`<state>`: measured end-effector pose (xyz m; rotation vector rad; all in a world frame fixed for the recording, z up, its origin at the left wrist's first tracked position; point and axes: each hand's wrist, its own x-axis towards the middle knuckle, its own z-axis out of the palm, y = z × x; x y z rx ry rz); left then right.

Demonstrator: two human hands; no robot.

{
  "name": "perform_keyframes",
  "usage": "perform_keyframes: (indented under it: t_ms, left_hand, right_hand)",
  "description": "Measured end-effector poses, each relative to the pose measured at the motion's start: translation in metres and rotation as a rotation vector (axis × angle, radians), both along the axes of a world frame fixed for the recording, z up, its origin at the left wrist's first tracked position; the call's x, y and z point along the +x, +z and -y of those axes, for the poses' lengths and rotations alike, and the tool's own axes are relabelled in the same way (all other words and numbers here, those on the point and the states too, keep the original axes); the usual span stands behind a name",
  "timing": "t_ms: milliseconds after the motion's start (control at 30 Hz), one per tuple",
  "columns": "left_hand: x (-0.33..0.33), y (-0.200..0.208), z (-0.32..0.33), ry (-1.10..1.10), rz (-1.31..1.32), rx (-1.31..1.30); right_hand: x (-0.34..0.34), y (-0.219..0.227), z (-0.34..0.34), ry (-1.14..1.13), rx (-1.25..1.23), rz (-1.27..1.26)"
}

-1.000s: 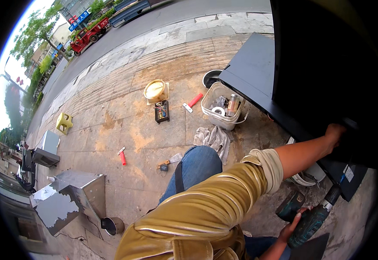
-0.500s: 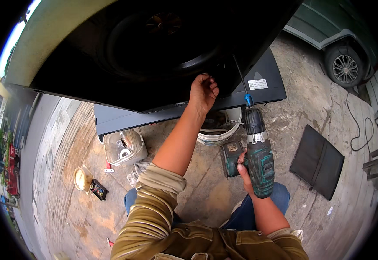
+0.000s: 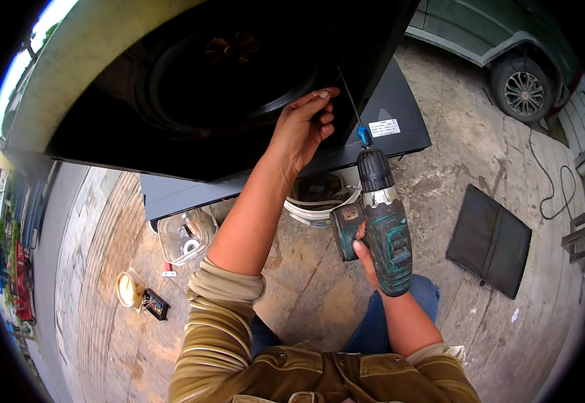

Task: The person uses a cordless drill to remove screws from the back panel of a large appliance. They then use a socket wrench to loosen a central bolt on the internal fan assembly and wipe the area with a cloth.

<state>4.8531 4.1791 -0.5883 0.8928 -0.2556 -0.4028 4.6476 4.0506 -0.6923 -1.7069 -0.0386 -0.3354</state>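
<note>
My right hand (image 3: 365, 260) is wrapped round the handle of a worn black and teal cordless drill (image 3: 387, 245). From its chuck, past a blue collar, a long thin screwdriver bit (image 3: 351, 101) points up to the inside of a black appliance housing (image 3: 104, 131). The housing has a round recess with a copper-coloured fan-like part (image 3: 232, 48). My left hand (image 3: 304, 124) is raised at the housing, thumb and forefinger pinched close beside the bit's tip. Whatever lies between those fingertips is too small to make out.
Under the housing is a dark grey panel (image 3: 191, 191) with a white label. Below stand a white bucket (image 3: 322, 216) and a clear tub (image 3: 185, 245) of small parts. A yellowish bowl (image 3: 130, 289) and dark flat panel (image 3: 489, 240) lie on the concrete; a parked vehicle (image 3: 487, 33) stands far right.
The view has shifted slightly. My left hand has turned, its thumb and forefinger now stretched to a pinch nearer the bit's tip. The drill, still in my right hand, sits a little farther left.
</note>
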Motion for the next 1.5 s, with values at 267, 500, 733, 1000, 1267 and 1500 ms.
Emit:
perform_keyframes:
  t_ms: [267,500,733,1000,1267,1500]
  left_hand:
    - [-0.009,0.021,0.015,0.105,0.109,0.199]
    - [-0.010,0.022,0.017,0.132,0.138,0.230]
    - [-0.002,0.021,0.014,0.142,0.125,0.217]
    - [-0.003,-0.010,-0.012,0.179,0.243,0.412]
    - [0.008,-0.064,-0.068,0.274,0.299,0.663]
    - [0.004,-0.059,-0.070,0.254,0.334,0.631]
  right_hand:
    - [0.005,-0.003,-0.004,-0.056,-0.051,0.063]
    - [0.011,-0.006,-0.007,-0.089,-0.089,0.142]
    - [0.020,-0.006,0.004,-0.176,-0.282,0.314]
    - [0.021,0.016,0.027,-0.236,-0.452,0.324]
    - [0.023,0.018,0.016,-0.258,-0.462,0.318]
    - [0.023,-0.010,0.020,-0.162,-0.090,0.177]
